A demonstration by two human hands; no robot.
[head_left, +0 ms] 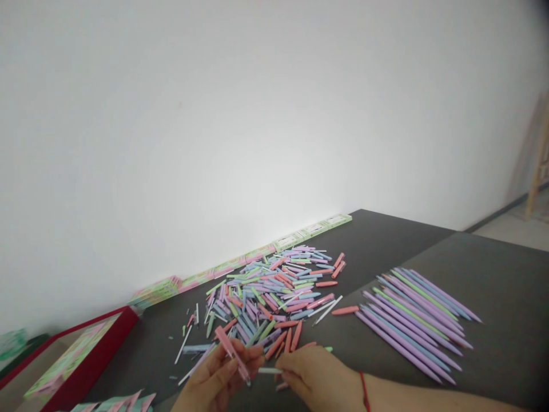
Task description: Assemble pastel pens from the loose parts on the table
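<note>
My left hand (214,380) is closed around a pink pen part (231,350), which looks like a pen barrel with a clip and tilts up to the left. In my right hand (319,372), thumb and fingers pinch a thin white pen refill (269,371) whose free end points toward the left hand. The two pieces are apart. Just beyond both hands spreads a heap of loose pen parts (257,303) in pink, purple, blue and green, with white refills (328,310) among them. Small red and green bits around the right fingers are partly hidden.
Rows of long purple, blue and green pens (412,332) lie on the dark table (493,286) at right. Flat printed boxes (240,263) line the white wall. A red-edged box (96,355) stands at left, with pastel packets (115,403) near the front edge.
</note>
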